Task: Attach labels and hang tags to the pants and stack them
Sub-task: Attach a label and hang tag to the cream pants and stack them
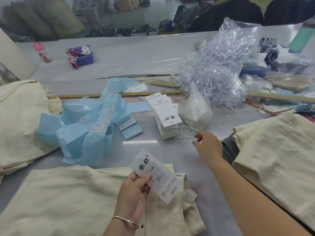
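Cream pants (pixel 68 198) lie flat on the table in front of me. My left hand (pixel 133 193) holds a white hang tag (pixel 156 176) with black characters above the pants' waistband. My right hand (pixel 207 145) reaches toward loose white strings (pixel 185 132) beside a stack of hang tags (pixel 167 120); its fingertips are curled at the strings, but whether they pinch one is unclear. A small care label (pixel 189 195) shows at the waistband.
Blue label backing strips (pixel 90 126) sprawl mid-table. A clear bag of plastic fasteners (pixel 216 72) sits behind the tags. Folded cream pants lie at the left (pixel 20 123) and right (pixel 276 150). Wooden rulers (pixel 119 94) cross the table.
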`<state>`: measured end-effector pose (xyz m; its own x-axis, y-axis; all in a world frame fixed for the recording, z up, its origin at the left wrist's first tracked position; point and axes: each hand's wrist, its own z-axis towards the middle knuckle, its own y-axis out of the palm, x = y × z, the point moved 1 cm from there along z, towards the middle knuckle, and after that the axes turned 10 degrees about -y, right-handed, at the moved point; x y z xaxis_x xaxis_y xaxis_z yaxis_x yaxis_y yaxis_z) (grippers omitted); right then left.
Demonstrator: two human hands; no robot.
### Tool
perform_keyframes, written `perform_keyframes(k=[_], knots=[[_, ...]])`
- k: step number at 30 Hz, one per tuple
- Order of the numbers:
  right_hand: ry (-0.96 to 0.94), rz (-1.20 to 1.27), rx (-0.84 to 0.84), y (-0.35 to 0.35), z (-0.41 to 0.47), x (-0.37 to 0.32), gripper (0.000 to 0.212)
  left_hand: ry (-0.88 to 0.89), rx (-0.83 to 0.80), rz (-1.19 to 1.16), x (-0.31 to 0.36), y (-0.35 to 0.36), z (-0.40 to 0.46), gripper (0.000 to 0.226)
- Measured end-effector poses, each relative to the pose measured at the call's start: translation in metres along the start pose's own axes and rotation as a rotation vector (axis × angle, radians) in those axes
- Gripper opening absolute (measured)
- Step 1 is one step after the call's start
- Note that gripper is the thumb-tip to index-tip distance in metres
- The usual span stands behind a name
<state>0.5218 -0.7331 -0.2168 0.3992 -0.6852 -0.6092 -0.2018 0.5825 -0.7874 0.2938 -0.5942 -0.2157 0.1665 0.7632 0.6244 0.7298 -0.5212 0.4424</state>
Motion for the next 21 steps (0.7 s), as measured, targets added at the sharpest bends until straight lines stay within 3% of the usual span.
perform_keyframes(k=[5,13,15,18,21], knots=[[-0.039,-0.152,-0.116,0.024,0.048,-0.001,0.011,0.013,0.016,0.027,0.005,-0.006,0.004,0.040],[-0.088,-0.352,-0.200,0.040,0.051,0.004,0.014,0.006,0.032,0.006,0.009,-0.006,0.010,0.021],[-0.098,-0.244,-0.198,0.040,0.046,0.004,0.017,0.015,0.009,-0.027,0.009,-0.003,0.009,0.024],[0.009,0.136,-0.154,0.039,0.031,0.009,0.016,-0.016,-0.038,-0.115,0.011,0.004,0.004,0.022],[0.030,0.215,-0.144,0.036,0.016,0.011,0.016,-0.105,-0.034,-0.192,0.012,0.010,-0.002,0.012]])
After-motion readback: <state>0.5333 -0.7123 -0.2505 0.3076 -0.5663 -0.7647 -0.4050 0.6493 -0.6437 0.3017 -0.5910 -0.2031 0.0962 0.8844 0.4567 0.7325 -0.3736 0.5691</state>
